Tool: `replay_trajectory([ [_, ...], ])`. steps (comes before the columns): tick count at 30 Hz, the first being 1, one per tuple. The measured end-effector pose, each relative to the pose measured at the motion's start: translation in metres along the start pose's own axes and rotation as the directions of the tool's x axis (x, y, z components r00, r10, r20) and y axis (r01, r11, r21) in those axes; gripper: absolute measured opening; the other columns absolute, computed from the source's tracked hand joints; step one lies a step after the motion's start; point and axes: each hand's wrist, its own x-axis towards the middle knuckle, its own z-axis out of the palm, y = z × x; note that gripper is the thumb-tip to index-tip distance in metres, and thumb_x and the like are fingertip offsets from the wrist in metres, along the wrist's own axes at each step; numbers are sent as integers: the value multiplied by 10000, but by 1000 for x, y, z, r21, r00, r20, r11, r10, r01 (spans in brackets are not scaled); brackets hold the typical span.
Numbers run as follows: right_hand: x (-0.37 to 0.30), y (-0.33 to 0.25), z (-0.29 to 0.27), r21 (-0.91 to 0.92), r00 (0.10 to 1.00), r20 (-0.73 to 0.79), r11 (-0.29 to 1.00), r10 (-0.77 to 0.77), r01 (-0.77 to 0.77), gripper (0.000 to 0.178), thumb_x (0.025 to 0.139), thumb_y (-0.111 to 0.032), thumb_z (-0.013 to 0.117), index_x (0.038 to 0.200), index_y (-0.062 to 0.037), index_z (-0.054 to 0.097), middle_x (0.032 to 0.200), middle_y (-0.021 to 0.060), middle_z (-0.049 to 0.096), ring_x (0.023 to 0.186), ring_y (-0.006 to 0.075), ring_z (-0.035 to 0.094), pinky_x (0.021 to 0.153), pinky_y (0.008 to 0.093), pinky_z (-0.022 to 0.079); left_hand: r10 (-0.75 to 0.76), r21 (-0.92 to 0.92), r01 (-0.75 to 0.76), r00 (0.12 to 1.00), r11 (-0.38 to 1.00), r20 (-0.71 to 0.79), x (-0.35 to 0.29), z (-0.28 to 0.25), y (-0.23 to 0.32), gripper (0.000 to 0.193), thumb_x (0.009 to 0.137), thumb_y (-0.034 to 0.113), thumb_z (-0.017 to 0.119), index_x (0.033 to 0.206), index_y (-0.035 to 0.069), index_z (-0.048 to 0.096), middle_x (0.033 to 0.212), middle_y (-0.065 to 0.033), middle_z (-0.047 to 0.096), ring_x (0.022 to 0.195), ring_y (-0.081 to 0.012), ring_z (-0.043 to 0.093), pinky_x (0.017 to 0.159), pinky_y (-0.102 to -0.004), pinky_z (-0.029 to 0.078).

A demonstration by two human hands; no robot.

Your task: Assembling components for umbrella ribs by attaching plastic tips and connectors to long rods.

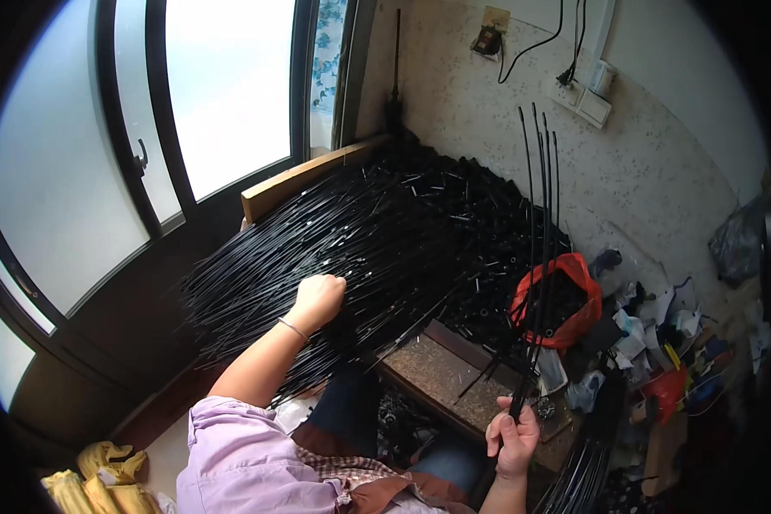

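Over a large heap of thin black rods [274, 257], my left hand [319, 300] is closed in a fist with its knuckles up. Whatever its fingers hold, if anything, is hidden beneath them. On the right, my right hand [514, 437] grips several long black rods [536, 321] near their lower ends. They stand nearly upright, spread slightly at the top, and pass in front of a red plastic bag [583, 317] with black pieces in it. Short black tubular parts [471, 193] lie piled beyond the rods, toward the wall.
A brown worktop edge [428, 373] lies before my lap. A wooden board [308, 178] borders the heap by the window [231, 94]. More black rods [578, 475] lean at lower right, beside mixed litter [660, 334]. Yellow cloth [103, 480] lies at lower left. Sockets [581, 101] with cords are on the wall.
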Motion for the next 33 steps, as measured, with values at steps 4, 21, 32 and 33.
replay_trajectory([
  [4,2,-4,-2,-27,999,-52,1000,10,-12,294,892,-200,549,1088,17,512,581,31,492,365,70,378,345,179,301,47,-98,-50,998,994,-35,-10,-6,5,62,727,84,556,716,25,571,694,-143,610,669,-316,623,582,-395,504],
  [21,-27,23,-33,7,984,-125,992,129,-129,259,891,-129,527,1114,-5,484,665,59,553,434,75,452,412,171,360,-164,-910,215,972,354,166,26,-117,27,186,865,221,594,843,41,632,565,71,415,484,-41,363,441,-202,306],
  [32,-3,28,-3,-338,990,-63,936,-129,100,487,863,-9,519,1303,-51,315,1026,68,518,810,110,539,663,240,473,591,-627,646,731,-436,341,-3,-72,223,269,912,205,512,1097,10,518,1024,-148,611,962,-249,602,859,-380,478],
  [33,-9,32,-6,-303,998,-56,953,-12,-5,474,856,-15,528,1278,-49,316,874,66,558,598,112,548,542,242,464,524,-672,595,778,-441,346,-4,-69,231,267,907,190,520,1090,-5,519,1019,-150,617,965,-252,603,881,-389,470],
])
